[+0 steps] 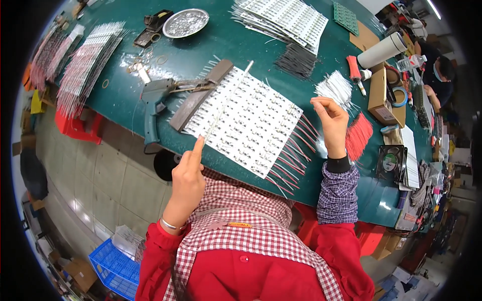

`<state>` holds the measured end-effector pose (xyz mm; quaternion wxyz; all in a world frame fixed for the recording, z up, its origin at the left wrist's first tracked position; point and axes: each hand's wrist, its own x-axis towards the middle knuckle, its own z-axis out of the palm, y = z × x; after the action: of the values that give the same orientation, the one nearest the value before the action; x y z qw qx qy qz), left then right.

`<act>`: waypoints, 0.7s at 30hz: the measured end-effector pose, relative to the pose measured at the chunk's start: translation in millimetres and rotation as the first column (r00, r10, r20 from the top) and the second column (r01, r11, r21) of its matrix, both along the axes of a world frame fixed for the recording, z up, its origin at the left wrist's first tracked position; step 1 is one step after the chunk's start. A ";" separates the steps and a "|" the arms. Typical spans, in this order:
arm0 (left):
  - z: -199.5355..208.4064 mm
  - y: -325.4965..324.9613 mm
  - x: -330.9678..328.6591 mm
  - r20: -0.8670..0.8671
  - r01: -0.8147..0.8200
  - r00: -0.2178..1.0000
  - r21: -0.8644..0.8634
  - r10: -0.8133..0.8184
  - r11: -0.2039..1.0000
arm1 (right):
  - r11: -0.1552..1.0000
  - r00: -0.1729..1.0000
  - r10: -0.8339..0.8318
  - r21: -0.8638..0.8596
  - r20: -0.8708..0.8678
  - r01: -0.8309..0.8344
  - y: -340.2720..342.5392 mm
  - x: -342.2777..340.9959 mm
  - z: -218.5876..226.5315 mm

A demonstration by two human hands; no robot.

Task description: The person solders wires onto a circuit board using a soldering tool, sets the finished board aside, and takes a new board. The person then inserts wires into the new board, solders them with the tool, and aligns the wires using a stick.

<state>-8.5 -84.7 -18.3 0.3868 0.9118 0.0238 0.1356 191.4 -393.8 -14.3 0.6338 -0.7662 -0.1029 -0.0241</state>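
A white panel of small circuit boards (251, 118) lies on the green table, with red and dark wires (293, 158) trailing from its right edge. My left hand (188, 173) reaches to the panel's near left edge. Its index finger is stretched out and touches the board by the lower end of a thin pale strip (228, 104) lying across it. To the right of the panel, my right hand (331, 125) is raised with thumb and fingertips pinched; whatever is between them is too small to make out. Close by are white wires (335, 89) and red wires (357, 136).
A dark bar (201, 98) lies along the panel's left side, a teal soldering gun (153, 103) beside it. Farther back are a metal bowl (186, 23), black wires (296, 61) and stacked panels (286, 20). A cardboard box (386, 98) and small fan (390, 161) stand right.
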 end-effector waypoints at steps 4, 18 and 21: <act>-6.4 0.6 17.5 -0.038 0.062 0.998 0.182 -0.056 0.981 | 0.963 0.983 -0.081 -0.240 0.165 0.120 -2.3 15.7 6.7; 10.1 -15.3 28.5 -0.091 0.023 0.996 0.342 0.009 0.939 | 0.664 0.852 0.212 -0.710 0.480 0.235 59.1 97.2 -5.1; 11.5 -12.7 33.5 -0.025 0.000 1.000 0.317 0.008 0.948 | 0.613 0.855 0.201 -0.742 0.479 0.271 62.1 106.2 -11.5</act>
<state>25.0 -97.3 -6.8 0.2347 0.9637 0.0086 0.1267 297.6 -331.8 -25.8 0.1784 -0.9307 -0.2536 -0.1942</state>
